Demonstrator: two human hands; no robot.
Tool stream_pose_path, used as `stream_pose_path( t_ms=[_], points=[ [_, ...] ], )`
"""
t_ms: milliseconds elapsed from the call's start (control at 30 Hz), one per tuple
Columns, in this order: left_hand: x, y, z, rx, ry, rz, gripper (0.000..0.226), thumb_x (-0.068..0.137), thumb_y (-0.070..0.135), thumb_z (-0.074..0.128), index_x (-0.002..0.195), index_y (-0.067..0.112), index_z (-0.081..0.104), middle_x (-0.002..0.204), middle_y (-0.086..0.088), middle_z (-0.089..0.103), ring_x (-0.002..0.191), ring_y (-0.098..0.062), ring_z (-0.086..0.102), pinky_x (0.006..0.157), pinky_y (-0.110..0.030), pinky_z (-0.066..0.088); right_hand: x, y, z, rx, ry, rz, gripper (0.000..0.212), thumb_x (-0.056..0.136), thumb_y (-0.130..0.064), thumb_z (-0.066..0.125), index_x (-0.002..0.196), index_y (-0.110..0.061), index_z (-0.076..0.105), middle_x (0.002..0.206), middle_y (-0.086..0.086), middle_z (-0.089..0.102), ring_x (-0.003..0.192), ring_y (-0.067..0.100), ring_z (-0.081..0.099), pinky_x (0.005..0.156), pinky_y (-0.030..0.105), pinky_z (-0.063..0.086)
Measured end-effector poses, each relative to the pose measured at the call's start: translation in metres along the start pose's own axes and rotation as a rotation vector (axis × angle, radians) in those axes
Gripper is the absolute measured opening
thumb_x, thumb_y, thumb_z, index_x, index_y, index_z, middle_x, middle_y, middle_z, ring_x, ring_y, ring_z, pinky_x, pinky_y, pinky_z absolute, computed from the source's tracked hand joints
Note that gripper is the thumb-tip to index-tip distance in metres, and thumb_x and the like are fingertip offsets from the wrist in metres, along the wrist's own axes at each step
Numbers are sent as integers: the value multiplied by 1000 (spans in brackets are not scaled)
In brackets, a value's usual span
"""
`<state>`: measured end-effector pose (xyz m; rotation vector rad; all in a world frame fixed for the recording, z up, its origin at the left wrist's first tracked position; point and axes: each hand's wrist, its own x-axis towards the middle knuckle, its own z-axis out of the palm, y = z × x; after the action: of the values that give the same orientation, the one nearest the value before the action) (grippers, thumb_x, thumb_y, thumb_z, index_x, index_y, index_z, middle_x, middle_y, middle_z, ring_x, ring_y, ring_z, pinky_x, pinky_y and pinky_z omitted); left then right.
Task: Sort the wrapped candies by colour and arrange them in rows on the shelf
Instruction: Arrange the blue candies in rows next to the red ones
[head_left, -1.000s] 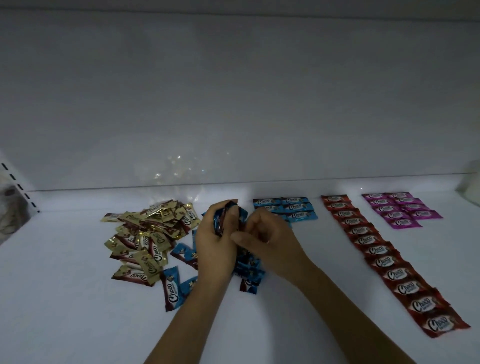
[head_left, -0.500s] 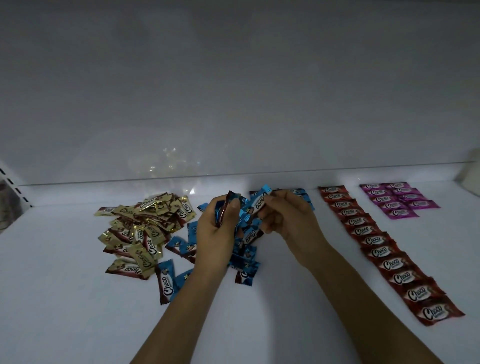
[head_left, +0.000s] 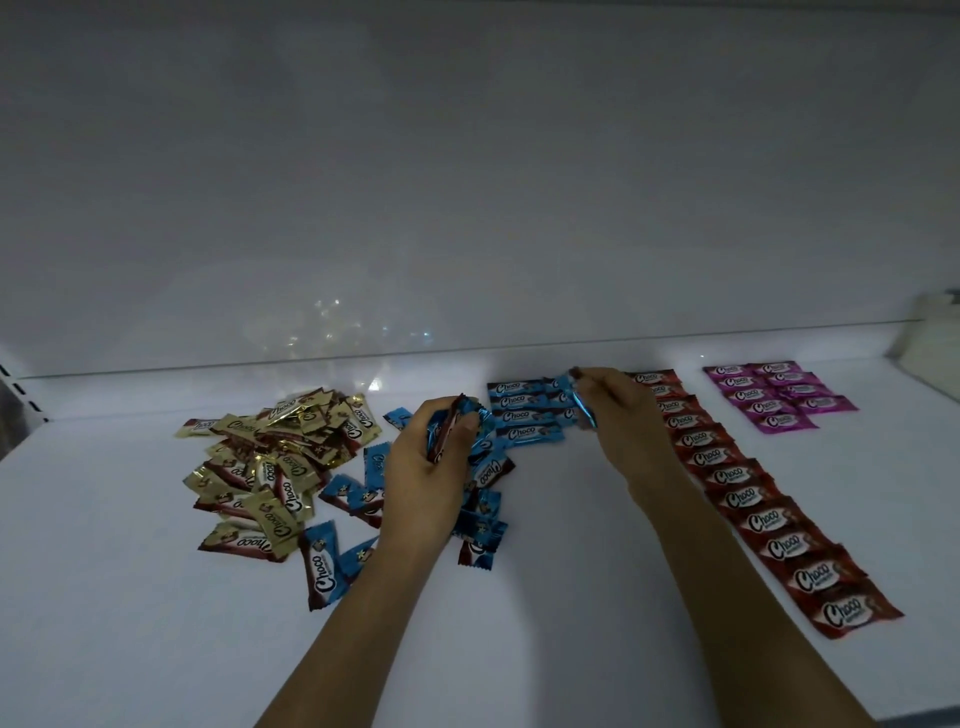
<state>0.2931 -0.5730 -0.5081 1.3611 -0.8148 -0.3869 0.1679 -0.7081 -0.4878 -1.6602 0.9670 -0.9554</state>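
My left hand (head_left: 426, 467) grips a bunch of blue wrapped candies (head_left: 449, 423) above a loose scatter of blue candies (head_left: 358, 499) on the white shelf (head_left: 571, 571). My right hand (head_left: 623, 415) pinches one blue candy (head_left: 582, 408) at the right end of the blue rows (head_left: 524, 413) near the back. A loose heap of gold candies (head_left: 270, 457) lies to the left. A long red row (head_left: 748, 499) runs from the back toward the front right, and pink rows (head_left: 774, 397) sit at the far right.
The shelf's white back wall (head_left: 467, 182) rises just behind the candies. A slotted upright (head_left: 21, 392) stands at the left edge, and a pale object (head_left: 930, 332) sits in the back right corner.
My right hand has pulled one blue candy away from the bunch in my left hand and carried it right and back to the blue rows. My left hand has stayed over the scatter.
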Motion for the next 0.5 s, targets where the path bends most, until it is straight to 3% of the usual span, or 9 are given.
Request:
stream_pose_path(
  t_ms=[133,233,367,500],
  points=[
    [0,-4,0,45,-7,17,15,95,30,55,104,24,64,91,2,69,86,-15,68,72,-32,56,7,22,-12,-670,-63,-62,19,96,-30,52,105,-22,67,103,1,68,92,18,61,91,40,45],
    [-1,-4,-1,68,-27,31,28,91,39,54,109,20,64,98,-1,70,92,-17,69,77,-38,58,7,24,-15,-770,-23,-86,15,96,-32,52,98,-27,65,102,-4,67,97,18,59,98,40,37],
    [-2,-4,-1,107,-20,52,20,95,30,53,109,20,63,97,2,69,91,-13,68,74,-28,57,9,30,-17,-847,3,-114,19,96,-28,50,102,-30,69,108,-2,65,105,20,54,95,37,30],
    [-2,-5,1,174,-59,58,11,95,29,55,102,35,59,93,15,64,86,0,65,72,-24,55,7,31,-17,-834,59,-180,21,96,-21,52,106,-22,70,111,5,62,111,25,51,97,39,32]
  ],
)
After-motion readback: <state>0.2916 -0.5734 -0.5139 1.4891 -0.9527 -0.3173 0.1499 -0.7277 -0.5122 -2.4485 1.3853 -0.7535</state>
